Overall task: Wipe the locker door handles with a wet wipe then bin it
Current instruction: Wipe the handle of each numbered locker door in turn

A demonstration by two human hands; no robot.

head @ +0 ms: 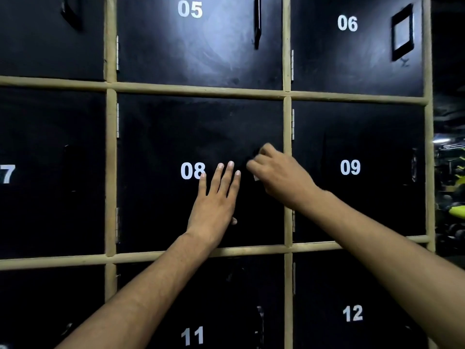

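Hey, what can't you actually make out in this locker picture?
Head view:
- handle on door 08: covered by the right hand, black on black.
- wet wipe: only a white scrap shows under that hand.
- leftmost locker: number cut by the left edge, only 7 shows.
- bin: out of frame.

Pretty dim in here overall. The one strong light lands on door 05 (198, 46), well above the left hand (214, 205), and leaves a bluish-white sheen with smudgy swirls in it. Around that hand's fingers (226, 180), door 08 (156, 147) goes almost pure black. Just right of them, only a pale scrap of wet wipe (256, 177) shows under the right hand (279, 177). Far right of the fingers, a yellow-green patch (456, 210) looks soft and smeary. The pale frame bars (201, 89) bow from the wide lens.
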